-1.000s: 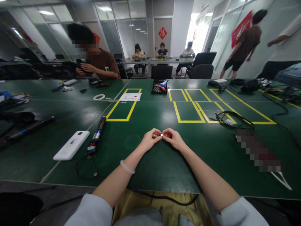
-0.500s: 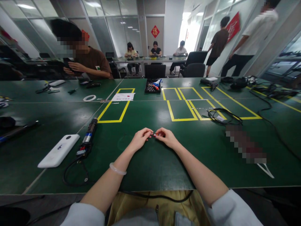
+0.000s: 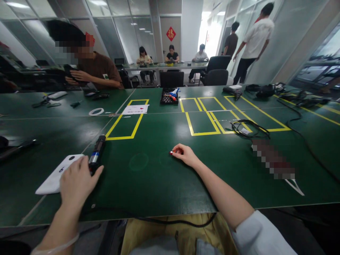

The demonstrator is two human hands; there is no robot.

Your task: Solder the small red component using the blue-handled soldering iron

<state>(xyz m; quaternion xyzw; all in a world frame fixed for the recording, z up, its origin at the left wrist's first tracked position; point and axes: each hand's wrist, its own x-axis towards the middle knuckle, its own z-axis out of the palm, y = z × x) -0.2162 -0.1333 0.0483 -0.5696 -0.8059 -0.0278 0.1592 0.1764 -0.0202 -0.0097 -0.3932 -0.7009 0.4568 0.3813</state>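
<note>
small part pinched at right fingers' tips

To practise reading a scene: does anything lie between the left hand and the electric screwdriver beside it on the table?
Nothing visible does. The left hand is right at the handle end of the screwdriver, fingers over it, with the white device beside. The right hand pinches a small part further right.
</note>
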